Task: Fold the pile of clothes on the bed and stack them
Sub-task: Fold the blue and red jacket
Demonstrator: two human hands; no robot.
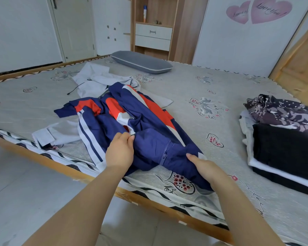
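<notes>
A navy, red and white zip jacket [132, 119] lies crumpled on the bed [212, 89], its zipper end near the front edge. My left hand [120, 151] pinches a fold of the navy fabric near the jacket's middle. My right hand [204, 167] grips the jacket's lower corner just right of the zipper. Under and behind the jacket lies a light grey garment [96, 79] with a black cord. A stack of folded clothes [283, 139], dark and white with a patterned piece on top, sits at the right of the bed.
A grey pillow [140, 62] lies at the head of the bed. The wooden bed frame [43, 157] runs along the front edge, with tiled floor [25, 192] below. A wooden shelf unit with drawers [153, 34] stands behind, a white door [73, 27] at the left.
</notes>
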